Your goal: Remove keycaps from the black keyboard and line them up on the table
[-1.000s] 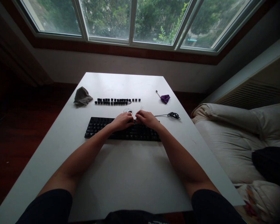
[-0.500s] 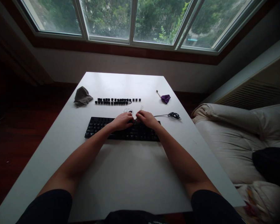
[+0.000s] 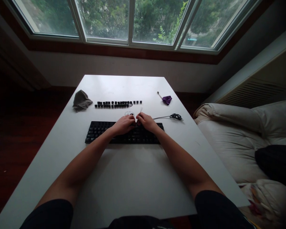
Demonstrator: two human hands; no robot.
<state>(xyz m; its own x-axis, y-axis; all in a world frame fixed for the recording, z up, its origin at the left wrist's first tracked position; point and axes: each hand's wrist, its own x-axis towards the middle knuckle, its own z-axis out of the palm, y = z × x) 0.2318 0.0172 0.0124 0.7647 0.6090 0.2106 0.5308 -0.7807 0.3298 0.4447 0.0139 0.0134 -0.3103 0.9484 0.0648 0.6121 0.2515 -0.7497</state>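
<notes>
A black keyboard [image 3: 101, 128] lies across the white table in front of me, partly covered by my hands and forearms. My left hand [image 3: 124, 124] is over its upper middle, fingers curled down and closed; what they grip, if anything, is hidden. Close beside it, my right hand [image 3: 146, 122] pinches a wire keycap puller [image 3: 141, 110], whose thin wires stick up above the fingers. Its lower end is hidden at the keys. Just behind my left fingers sits a clear round piece [image 3: 128, 113] with something dark at its edge.
Black keycaps [image 3: 107, 104] stand in two rows behind the keyboard. A grey cloth [image 3: 81, 101] lies at the left, and a purple cloth [image 3: 167, 100] with a thin brush-like stick [image 3: 159, 94] at the right. A coiled cable [image 3: 175, 116] rests behind the keyboard's right end.
The view has shifted slightly, so most things sit a little further left. Both hands stay close together over the keyboard, with the puller still in the right one.
</notes>
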